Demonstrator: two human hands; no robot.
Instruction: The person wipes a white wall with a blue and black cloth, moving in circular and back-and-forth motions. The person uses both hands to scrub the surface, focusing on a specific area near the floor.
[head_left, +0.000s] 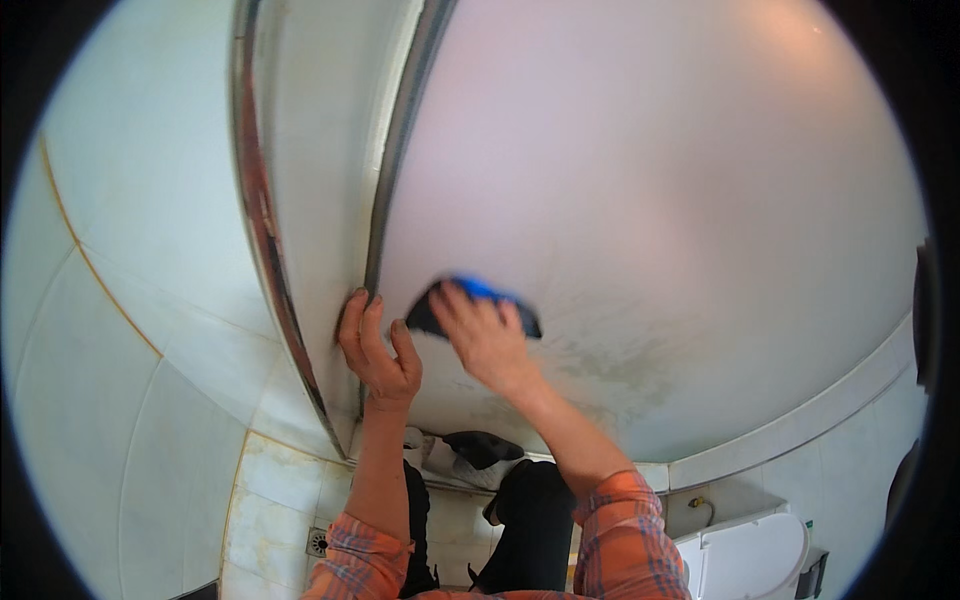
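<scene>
My right hand (484, 334) presses a blue and black pad or cloth (480, 289), slightly blurred, flat against a pale frosted panel (637, 225). To the left, my left hand (381, 352) rests with bent fingers at the dark edge strip (379, 195) of the panel and holds nothing. Greyish smudges (622, 360) mark the panel's lower part, to the right of my right hand. Which face of the pad touches the panel is hidden.
A metal-edged frame (262, 202) runs down at the left, beside a tiled wall (142, 210). Below lie a black cloth-like thing (480, 448) on a ledge and a floor drain (318, 541). A white toilet lid (750, 555) stands at the lower right.
</scene>
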